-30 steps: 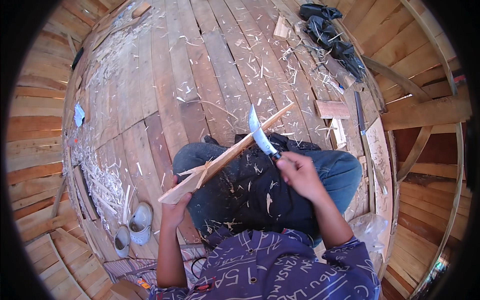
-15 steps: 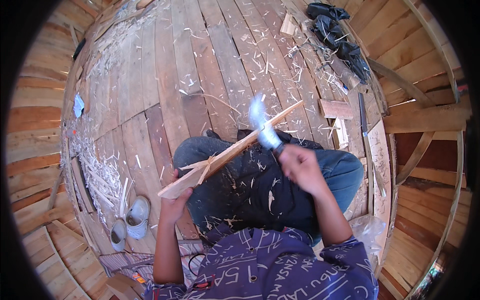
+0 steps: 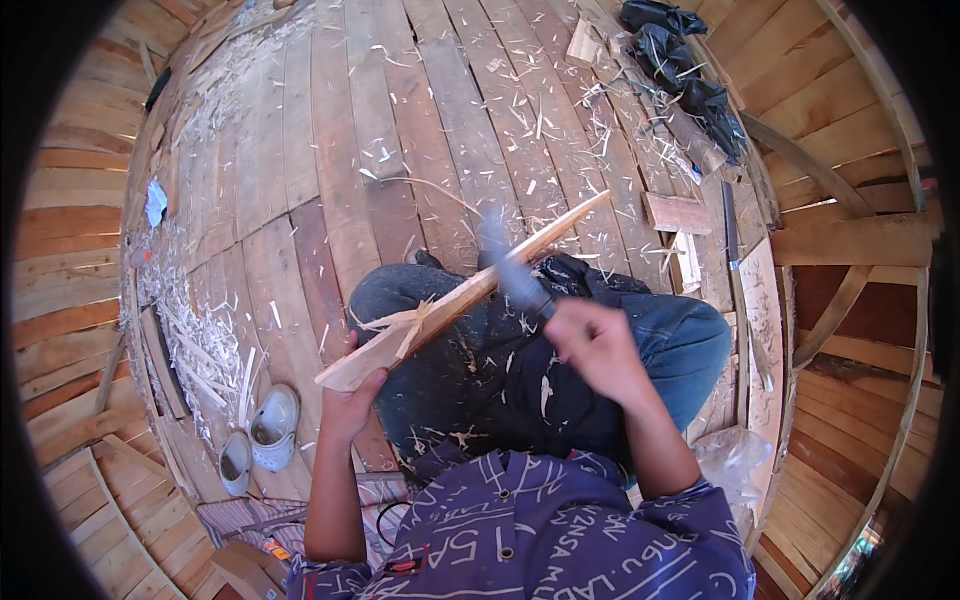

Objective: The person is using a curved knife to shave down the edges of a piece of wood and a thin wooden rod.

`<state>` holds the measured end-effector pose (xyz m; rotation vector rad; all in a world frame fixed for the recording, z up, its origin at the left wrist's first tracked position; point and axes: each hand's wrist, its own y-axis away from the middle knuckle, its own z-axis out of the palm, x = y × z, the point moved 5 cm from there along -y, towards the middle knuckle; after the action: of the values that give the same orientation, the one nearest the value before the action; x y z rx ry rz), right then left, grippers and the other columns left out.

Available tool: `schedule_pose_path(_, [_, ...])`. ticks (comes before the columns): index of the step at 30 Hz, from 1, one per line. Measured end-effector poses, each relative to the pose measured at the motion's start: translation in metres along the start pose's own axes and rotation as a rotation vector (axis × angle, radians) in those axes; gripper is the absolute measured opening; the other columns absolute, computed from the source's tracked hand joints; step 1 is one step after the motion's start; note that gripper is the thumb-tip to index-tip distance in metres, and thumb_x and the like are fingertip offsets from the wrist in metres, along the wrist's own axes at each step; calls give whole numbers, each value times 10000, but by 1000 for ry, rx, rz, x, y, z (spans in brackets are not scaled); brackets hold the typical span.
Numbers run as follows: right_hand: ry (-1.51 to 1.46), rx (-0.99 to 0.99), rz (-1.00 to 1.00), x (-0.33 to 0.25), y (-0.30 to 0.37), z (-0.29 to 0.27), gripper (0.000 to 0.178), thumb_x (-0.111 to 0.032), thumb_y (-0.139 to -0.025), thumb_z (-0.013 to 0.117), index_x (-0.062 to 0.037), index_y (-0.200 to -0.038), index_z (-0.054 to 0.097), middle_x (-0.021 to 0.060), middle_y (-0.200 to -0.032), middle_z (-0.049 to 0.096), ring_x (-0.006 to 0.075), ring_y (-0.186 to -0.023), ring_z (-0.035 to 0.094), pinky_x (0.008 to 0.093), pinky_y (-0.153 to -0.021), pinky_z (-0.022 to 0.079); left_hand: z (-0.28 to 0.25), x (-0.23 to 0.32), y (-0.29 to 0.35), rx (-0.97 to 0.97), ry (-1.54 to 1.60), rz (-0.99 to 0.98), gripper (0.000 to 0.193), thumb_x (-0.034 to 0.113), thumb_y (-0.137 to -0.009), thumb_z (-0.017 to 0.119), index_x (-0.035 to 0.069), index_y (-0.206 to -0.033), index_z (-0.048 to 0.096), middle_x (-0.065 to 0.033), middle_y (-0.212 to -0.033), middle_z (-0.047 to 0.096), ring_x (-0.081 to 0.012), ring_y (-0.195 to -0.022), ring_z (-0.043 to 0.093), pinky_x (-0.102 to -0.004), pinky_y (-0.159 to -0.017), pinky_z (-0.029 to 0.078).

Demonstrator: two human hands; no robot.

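Observation:
My left hand is closed around the broad near end of a long pale wooden piece, which slants up to the right across my lap and narrows toward its far end. Split slivers curl up from its upper face near that hand. In my closed right hand is the dark handle of a knife. Its broad grey blade is smeared by motion and crosses over the wood around mid-length; whether it touches the wood I cannot tell. Wood chips lie on the dark cloth over my lap.
Shavings are heaped on the plank floor at left, beside grey clogs. Black plastic bags lie at the far right. Wood offcuts and a long dark flat bar rest along the right side, near a clear plastic bag.
The knife and my right hand have shifted slightly left and toward me along the wood. The left hand and the wooden piece have barely moved.

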<state>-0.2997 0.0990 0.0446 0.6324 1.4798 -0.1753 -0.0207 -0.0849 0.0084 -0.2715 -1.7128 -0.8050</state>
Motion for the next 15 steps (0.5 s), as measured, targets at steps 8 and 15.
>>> schedule_pose_path(8, [-123, 117, 82, 15, -11, -22, 165, -185, -922, 599, -27, -878, 622, -41, -605, 498, 30, -500, 455, 210, -453, 357, 1, -4, 4, 20, -25, 55, 596, 66, -841, 672, -61, -1351, 392, -89, -1211, 572, -138, -1101, 530, -283, -990, 380])
schedule_pose_path(15, [-210, 45, 5, 20, -15, -2, 190, -200, -938, 582, -14, -958, 611, -28, -587, 503, 32, -484, 454, 204, -443, 358, 8, 6, 3, 10, -8, 21, 707, 58, -848, 662, -51, -1425, 268, -93, -1214, 571, -142, -1095, 536, -270, -961, 405])
